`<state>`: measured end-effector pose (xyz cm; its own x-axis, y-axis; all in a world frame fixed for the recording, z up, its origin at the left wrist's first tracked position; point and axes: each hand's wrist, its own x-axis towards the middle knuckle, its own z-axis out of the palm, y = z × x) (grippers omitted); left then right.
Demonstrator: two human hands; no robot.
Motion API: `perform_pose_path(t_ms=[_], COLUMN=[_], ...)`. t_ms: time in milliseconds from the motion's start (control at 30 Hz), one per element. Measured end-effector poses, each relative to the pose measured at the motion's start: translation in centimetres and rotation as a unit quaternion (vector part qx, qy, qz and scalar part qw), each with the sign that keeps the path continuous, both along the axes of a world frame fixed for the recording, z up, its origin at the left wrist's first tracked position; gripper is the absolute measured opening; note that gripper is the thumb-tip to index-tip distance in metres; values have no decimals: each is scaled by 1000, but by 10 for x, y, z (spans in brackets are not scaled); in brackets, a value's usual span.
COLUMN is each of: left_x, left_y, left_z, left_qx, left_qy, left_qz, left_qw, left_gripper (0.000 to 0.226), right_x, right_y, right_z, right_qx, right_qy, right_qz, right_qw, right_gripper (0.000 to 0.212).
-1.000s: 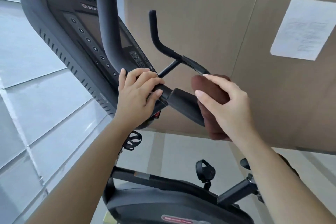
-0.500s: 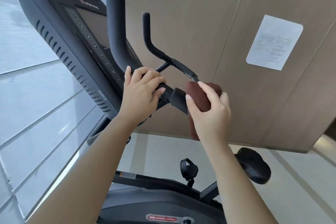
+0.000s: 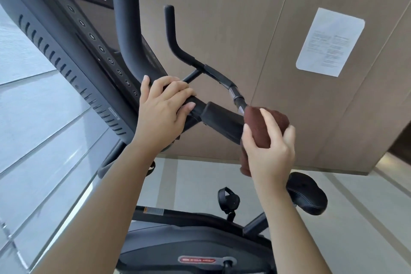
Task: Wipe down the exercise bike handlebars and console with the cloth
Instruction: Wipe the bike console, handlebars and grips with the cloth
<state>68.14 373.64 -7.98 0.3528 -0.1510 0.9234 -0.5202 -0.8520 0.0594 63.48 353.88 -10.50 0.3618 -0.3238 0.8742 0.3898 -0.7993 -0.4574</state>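
Note:
The black exercise bike console [image 3: 73, 35] fills the upper left, its button column facing me. Black handlebars [image 3: 220, 121] run across the middle, with one upright horn in front of the console and a thinner far bar [image 3: 178, 49] behind. My left hand [image 3: 162, 111] grips the near bar where it meets the console. My right hand [image 3: 270, 151] holds a brown cloth [image 3: 262, 122] wrapped over the near bar's padded end, fingers curled round it. That end of the bar is hidden under the cloth.
The bike's saddle [image 3: 309, 196] sits at lower right, a pedal [image 3: 228, 201] and the grey frame cover [image 3: 195, 249] below. A tan panelled wall [image 3: 222, 6] with a taped paper notice [image 3: 329, 42] stands behind. Pale tiled surfaces lie at left.
The view has shifted and come closer. My right hand with the cloth has slid a little outward along the padded bar end. My left hand keeps its grip in the same place.

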Motion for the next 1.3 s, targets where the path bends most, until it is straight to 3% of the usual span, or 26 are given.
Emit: perform_pose_path(t_ms=[100,167,233,333,467,633,833,933,1133,1300], left_x=[-2,-2,-4,-7,-11,-17,-32,-34,-30,-34], left_y=[-3,-4,-6,-8,-10,-14,-50,-78,-104,-111], left_z=[0,0,0,0,1,2,-2,-4,-15,-19], left_qx=[-11,-14,-13,-11,6,12,15,37,0,-19], left_qy=[4,5,4,9,28,68,70,69,83,81], left_qz=[2,5,13,25,43,57,27,9,45,79], left_qw=[1000,1000,1000,1000,999,996,997,997,996,993], left_gripper=[28,28,29,30,36,42,45,41,28,28], right_x=[-2,0,4,11,18,29,53,66,72,108], right_y=[-22,-16,3,24,4,-45,-105,-109,-81,-114], right_z=[5,16,29,35,28,9,4,21,19,13], right_qx=[91,99,66,-51,-87,-28,42,73,-87,-108], right_qy=[65,52,28,68,57,66,156,114,143,152], right_qz=[58,87,116,98,118,173,216,254,372,379], right_qw=[992,990,991,992,988,982,963,958,913,906], right_gripper=[38,39,40,42,42,40,40,39,42,41])
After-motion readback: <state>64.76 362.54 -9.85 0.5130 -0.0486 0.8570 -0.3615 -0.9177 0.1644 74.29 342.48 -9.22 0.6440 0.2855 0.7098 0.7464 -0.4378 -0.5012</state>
